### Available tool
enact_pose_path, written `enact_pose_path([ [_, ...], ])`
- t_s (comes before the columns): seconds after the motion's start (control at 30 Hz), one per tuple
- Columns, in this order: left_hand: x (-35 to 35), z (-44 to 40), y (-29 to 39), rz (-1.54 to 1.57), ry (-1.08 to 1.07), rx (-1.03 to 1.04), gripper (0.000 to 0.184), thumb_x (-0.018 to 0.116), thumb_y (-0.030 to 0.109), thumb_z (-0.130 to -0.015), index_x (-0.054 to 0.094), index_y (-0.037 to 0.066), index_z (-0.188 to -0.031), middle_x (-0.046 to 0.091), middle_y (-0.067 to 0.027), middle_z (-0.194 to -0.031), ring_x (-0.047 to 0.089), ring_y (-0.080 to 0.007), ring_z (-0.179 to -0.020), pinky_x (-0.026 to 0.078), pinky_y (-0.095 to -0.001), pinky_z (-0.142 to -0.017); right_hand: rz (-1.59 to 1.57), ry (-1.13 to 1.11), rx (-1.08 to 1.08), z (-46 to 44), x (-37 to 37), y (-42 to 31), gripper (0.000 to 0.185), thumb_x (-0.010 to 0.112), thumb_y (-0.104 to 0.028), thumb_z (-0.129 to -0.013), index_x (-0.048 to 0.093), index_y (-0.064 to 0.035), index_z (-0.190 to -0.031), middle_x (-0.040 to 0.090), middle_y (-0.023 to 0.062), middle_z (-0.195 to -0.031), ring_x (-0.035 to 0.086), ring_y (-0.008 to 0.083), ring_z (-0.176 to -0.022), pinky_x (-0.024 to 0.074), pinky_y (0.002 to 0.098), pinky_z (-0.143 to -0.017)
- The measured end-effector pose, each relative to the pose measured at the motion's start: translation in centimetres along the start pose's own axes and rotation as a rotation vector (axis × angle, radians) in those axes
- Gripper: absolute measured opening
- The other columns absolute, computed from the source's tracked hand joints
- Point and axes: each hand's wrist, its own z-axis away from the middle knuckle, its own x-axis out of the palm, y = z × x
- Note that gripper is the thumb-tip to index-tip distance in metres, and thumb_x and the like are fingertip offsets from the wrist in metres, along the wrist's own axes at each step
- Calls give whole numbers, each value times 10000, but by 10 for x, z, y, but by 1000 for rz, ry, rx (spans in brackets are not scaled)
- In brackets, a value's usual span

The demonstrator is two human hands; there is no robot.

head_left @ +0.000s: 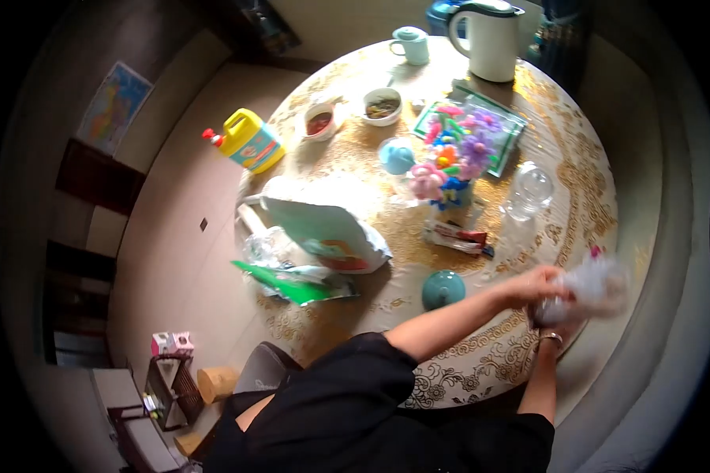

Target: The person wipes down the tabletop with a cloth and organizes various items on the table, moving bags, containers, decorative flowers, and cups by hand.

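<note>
your left hand (535,287) pinches the blurred plastic bag (590,292) between its fingers, right of the teal dome (443,290); your right hand (558,327), lower, likely supports it, fingers obscured, grip cannot be determined.

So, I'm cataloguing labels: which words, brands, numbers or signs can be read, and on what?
None can be read.
Yellow jug: label too blurred.
Red-and-white packet: too blurred.
Wall poster: too small.
Pink-and-white box: too small.
Pale bundle: motion-blurred.
</note>
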Motion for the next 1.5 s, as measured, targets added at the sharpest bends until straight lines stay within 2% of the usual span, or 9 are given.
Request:
enact_pose_path([
  [0.2,38,169,103,-320,-156,195,417,711,221,-697,564,-26,-1000,463,-151,-1210,432,-213,-1122,347,-343,-931,209,208,-125,-5,11,15,495,555,-222,-816,380,-67,-1253,373,126,-1285,374,301,-1177,318,397,-993],
  [0.53,-54,423,297,-706,840,538,468,648,309,-800,535,-18,-1115,550,-105,-1105,559,-176,-956,463,-296,-800,257,205,-66,-6,31,34,459,492,-251,-881,335,-123,-1294,254,97,-1387,303,273,-1267,305,409,-1026],
  [0.8,-281,397,236,-1536,1359,-89,383,680,343,-711,632,43,-943,415,-254,-1230,424,-368,-1135,355,-413,-946,239,285,-176,-8,64,73,556,559,-259,-816,328,-76,-1287,297,153,-1353,282,321,-1265,267,431,-1046],
  [1.0,-316,372,210,-1537,1132,-458,660,769,369,-629,528,132,-1196,154,-243,-1400,307,-363,-1246,296,-394,-1022,221,170,26,-3,35,33,539,568,-244,-806,323,-118,-1269,241,123,-1386,266,345,-1262,272,443,-1043],
  [1.13,-301,385,252,-1771,880,-536,635,755,221,-678,482,27,-1217,330,-240,-1321,378,-348,-1191,347,-364,-974,165,112,52,-4,23,21,533,575,-221,-802,300,-120,-1247,200,110,-1394,240,345,-1274,259,456,-1047],
  [1.33,-17,304,251,-2081,1109,936,206,534,25,-833,561,-26,-1031,550,-170,-990,532,-276,-886,424,-365,-818,84,117,38,-5,22,22,512,582,-196,-798,290,-120,-1210,210,112,-1377,218,345,-1279,238,456,-1056],
  [1.43,14,305,148,-1544,480,370,194,608,77,-739,596,10,-921,564,-140,-807,550,-257,-745,451,-340,-690,-19,78,76,-2,29,30,487,598,-177,-777,326,-75,-1168,234,126,-1362,255,362,-1255,298,430,-1026],
  [1.47,23,259,114,-1684,297,733,221,652,66,-677,608,40,-892,560,-132,-820,556,-259,-766,451,-353,-703,-10,78,81,6,24,31,487,598,-177,-777,326,-75,-1168,234,126,-1362,255,362,-1255,298,430,-1026],
  [1.5,18,242,81,-1591,254,525,264,646,35,-681,592,38,-940,559,-144,-910,557,-279,-825,449,-362,-745,66,67,59,21,19,27,461,602,-168,-771,342,-57,-1135,243,131,-1354,268,370,-1244,305,430,-1021],
])
